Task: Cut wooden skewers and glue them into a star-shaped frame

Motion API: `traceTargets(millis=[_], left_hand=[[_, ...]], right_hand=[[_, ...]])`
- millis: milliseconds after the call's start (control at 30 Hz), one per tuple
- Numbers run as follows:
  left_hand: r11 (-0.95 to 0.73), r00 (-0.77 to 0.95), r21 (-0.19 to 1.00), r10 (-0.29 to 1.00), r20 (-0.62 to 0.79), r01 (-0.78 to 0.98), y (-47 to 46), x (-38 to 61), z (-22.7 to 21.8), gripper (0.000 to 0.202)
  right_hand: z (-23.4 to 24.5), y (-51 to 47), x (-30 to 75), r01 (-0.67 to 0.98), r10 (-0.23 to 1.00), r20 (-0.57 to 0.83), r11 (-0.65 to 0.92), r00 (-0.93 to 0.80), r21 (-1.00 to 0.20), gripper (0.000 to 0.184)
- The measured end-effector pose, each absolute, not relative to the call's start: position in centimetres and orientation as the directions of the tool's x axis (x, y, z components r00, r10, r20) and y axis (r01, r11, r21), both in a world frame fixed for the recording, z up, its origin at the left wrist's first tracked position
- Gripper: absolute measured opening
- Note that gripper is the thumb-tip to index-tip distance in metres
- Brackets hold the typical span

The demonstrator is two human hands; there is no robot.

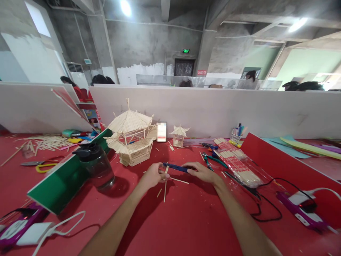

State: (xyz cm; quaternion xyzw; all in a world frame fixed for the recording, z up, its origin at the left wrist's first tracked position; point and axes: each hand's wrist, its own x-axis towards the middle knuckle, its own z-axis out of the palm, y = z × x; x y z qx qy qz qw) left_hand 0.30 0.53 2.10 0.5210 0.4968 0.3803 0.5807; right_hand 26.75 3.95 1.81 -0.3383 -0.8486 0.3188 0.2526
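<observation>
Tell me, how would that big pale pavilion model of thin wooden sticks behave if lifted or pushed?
The pale wooden-stick pavilion model is probably light for its size: thin sticks, open gaps. Likely fragile too; its overhanging roof edges and spire look easy to snap. Its broad base on the red table suggests sliding rather than tipping.

The pliers (176,168) lie between your left hand (153,176) and right hand (202,172) on the table (186,220); the pavilion (131,137) stands behind them, the bottle (96,165) to your left, the stick packet (237,161) to your right.

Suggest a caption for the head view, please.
The left hand and right hand grip a blue tool across a stick near a model pavilion.
</observation>
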Motion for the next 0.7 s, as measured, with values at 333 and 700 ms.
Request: traceTargets(millis=[333,700], left_hand=[[0.15,0.15,0.984,0.975,-0.163,0.091,0.9,-0.6,2.9,0.039],[0.135,0.234,0.985,0.959,-0.157,0.107,0.5,-0.6,3.2,0.042]], right_hand=[[1.7,3.2,24.8,0.485,0.736,0.206,0.602,-0.645,-0.635,0.048],[3.1,3.2,24.5,0.518,0.734,0.133,0.583,-0.666,-0.626,0.053]])
